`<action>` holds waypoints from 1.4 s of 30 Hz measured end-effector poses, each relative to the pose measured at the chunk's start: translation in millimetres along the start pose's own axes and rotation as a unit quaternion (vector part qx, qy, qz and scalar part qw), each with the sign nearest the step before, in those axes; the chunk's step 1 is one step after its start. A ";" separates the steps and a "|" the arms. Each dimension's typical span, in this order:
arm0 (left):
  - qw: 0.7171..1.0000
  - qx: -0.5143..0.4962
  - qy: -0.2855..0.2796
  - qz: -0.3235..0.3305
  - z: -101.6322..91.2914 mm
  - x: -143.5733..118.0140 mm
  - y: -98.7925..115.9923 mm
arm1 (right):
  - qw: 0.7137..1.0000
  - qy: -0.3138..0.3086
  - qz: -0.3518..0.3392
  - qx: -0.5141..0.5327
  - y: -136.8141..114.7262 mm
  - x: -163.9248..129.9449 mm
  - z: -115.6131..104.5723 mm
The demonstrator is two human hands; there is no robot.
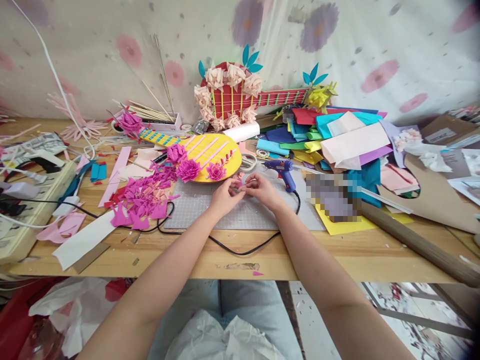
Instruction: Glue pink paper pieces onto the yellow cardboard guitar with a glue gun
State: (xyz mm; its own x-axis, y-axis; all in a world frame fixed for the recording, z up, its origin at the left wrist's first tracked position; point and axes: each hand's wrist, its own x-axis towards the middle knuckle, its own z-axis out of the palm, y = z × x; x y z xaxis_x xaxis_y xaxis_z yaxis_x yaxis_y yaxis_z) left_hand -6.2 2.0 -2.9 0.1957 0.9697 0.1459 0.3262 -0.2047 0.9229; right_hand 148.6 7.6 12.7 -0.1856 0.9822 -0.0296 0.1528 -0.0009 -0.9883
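My left hand (226, 197) and my right hand (263, 191) meet above the grey cutting mat (195, 215), fingertips pinched together. Between them is a small pink paper piece (240, 177), partly hidden by the fingers; its exact shape is hard to make out. Just beyond lies a yellow paper guitar (231, 150) with pink strips for strings and magenta paper flowers (188, 170) along its near edge. Right of my right hand, a blue glue gun (285, 172) rests on the mat, its black cord (243, 253) looping in front of my wrists.
Magenta paper scraps (144, 192) are heaped at the left, near a power strip (35, 210). A red paper guitar (240, 97) with pale roses leans at the back. Coloured paper sheets (352, 137) pile up at the right, by a brown tube (412, 240).
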 end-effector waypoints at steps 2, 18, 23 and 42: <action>1.000 -0.018 0.007 -0.006 0.4 2.8 -2.8 | 1.000 -0.003 0.005 0.005 -1.4 -0.7 2.2; 0.988 -0.140 0.034 -0.051 -1.0 9.2 -4.5 | 0.931 0.105 -0.077 -0.341 9.5 5.1 -15.8; 0.989 -0.135 0.041 -0.050 -1.5 11.1 -5.8 | 0.925 0.112 -0.083 -0.352 2.4 1.8 -24.4; 0.964 -0.210 0.033 -0.161 -9.0 9.4 17.2 | 0.919 0.270 0.049 -0.282 5.9 1.3 -88.3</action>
State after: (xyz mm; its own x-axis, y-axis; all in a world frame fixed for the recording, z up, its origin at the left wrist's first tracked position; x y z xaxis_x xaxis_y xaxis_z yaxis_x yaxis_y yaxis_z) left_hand -7.1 8.8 17.6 0.0841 0.9832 -0.1618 -0.0458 0.1660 0.9851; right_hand 235.0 25.5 20.0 0.3416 0.9329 0.1141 0.6497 -0.1467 -0.7459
